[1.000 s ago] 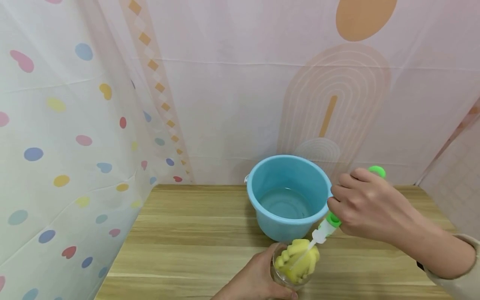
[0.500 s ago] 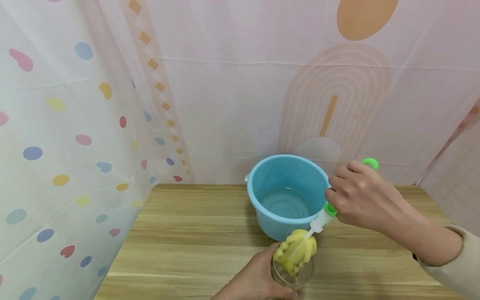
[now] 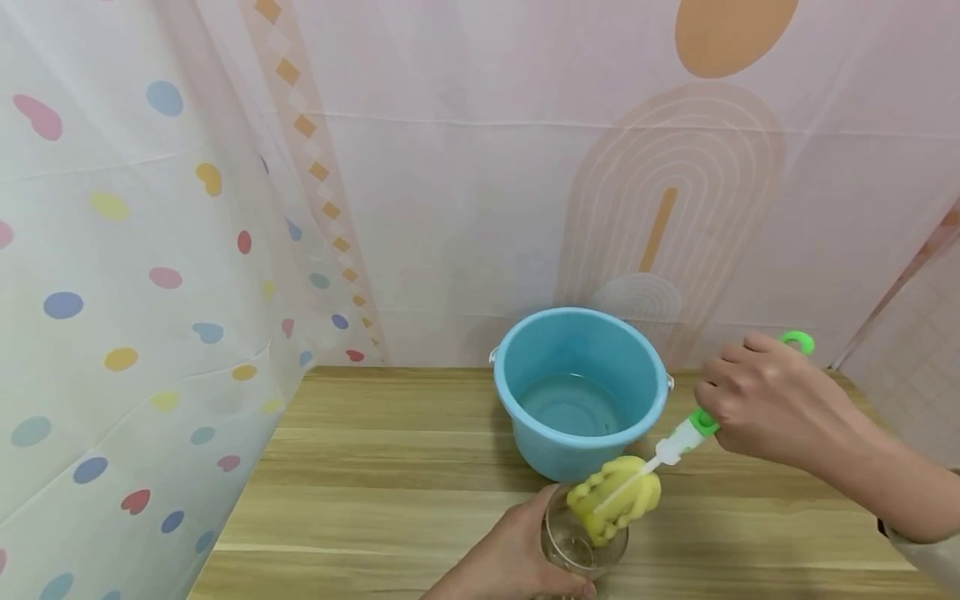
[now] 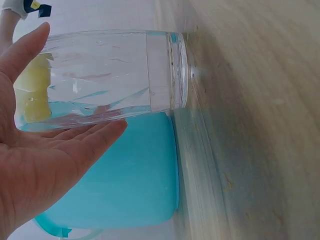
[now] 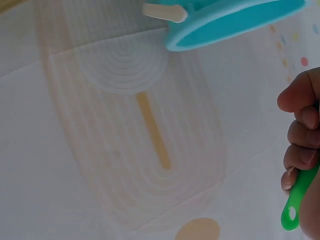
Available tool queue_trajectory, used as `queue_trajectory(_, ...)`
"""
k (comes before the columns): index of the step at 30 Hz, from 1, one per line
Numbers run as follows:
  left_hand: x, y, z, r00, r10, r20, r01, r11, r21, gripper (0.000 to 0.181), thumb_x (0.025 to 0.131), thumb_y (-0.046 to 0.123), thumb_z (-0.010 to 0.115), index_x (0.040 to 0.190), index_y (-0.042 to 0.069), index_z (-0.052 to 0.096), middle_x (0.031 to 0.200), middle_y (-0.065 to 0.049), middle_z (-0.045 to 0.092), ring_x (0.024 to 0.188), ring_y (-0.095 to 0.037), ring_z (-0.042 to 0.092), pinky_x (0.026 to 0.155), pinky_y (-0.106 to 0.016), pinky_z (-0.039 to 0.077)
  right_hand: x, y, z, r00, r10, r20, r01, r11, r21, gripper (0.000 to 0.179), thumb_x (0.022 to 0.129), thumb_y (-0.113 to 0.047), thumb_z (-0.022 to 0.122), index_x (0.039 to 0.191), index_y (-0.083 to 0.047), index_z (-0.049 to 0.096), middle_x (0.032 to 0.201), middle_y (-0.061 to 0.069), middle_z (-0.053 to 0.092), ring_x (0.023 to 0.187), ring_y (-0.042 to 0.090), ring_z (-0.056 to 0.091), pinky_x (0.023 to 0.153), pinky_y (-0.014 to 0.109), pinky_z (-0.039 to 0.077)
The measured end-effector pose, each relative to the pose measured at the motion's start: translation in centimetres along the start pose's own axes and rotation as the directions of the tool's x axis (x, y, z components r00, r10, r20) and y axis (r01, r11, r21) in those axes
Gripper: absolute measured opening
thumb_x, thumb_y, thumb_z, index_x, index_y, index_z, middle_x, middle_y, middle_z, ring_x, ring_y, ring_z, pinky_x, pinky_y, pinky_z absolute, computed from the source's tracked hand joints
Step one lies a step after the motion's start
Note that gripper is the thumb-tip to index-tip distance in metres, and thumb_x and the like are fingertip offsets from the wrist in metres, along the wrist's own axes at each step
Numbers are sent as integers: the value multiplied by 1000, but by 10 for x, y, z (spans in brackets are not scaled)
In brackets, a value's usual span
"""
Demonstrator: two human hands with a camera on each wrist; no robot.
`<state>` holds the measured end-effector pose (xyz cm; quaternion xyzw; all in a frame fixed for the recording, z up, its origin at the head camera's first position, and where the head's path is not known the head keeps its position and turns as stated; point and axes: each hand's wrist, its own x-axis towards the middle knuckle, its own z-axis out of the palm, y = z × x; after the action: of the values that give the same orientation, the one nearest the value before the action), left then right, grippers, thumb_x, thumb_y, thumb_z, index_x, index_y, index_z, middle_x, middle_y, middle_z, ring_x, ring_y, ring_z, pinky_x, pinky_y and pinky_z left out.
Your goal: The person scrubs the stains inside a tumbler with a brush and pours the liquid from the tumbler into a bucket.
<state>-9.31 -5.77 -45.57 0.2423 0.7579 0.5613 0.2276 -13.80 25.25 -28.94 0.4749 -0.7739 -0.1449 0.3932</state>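
A clear drinking glass (image 3: 573,552) stands upright on the wooden table at the lower middle of the head view. My left hand (image 3: 513,546) holds it from the left side, thumb and fingers on opposite sides. My right hand (image 3: 772,404) grips the green-and-white handle of a cup brush (image 3: 678,442), fingers wrapped round it. Its yellow sponge head (image 3: 626,492) tilts in the glass mouth, partly inside and partly above the rim. In the left wrist view, the sponge's lower end shows through the upper wall of the glass (image 4: 100,75). The right wrist view shows only the green handle end (image 5: 295,205).
A light blue bucket (image 3: 577,457) stands right behind the glass, with a little water at its bottom. The wooden table (image 3: 360,483) ends against a pink patterned curtain (image 3: 450,208). A dotted curtain (image 3: 135,333) hangs on the left.
The sponge has risen from deeper in the glass and shifted right against the rim. My right hand first moved slightly up, then right with the brush. The left hand and glass stay put.
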Motion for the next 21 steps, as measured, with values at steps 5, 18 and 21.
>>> queue_trajectory(5,-1,1,0,1000,-17,1,17,1000,-15,87,74,28,98,147,32,51,131,18,61,122,-11,59,101,-25,46,-19,1,2,999,43,30,-44,998,35,19,71,-2,24,61,-18,21,60,-6,16,56,10,13,53,24,13)
queue_trajectory(18,-1,-1,0,1000,10,-3,-10,1000,-24,80,74,27,98,140,31,54,128,16,62,119,-12,60,99,-25,49,-56,-6,9,987,154,35,-157,983,97,16,71,-7,25,62,-20,27,62,-9,17,58,8,15,51,25,18)
queue_trajectory(21,-1,-1,0,1000,-2,-2,2,999,-35,78,74,26,98,139,31,55,128,13,63,118,-12,61,97,-25,49,-61,-7,10,985,169,45,-174,978,116,17,72,-6,26,62,-19,29,62,-9,18,58,8,16,51,26,21)
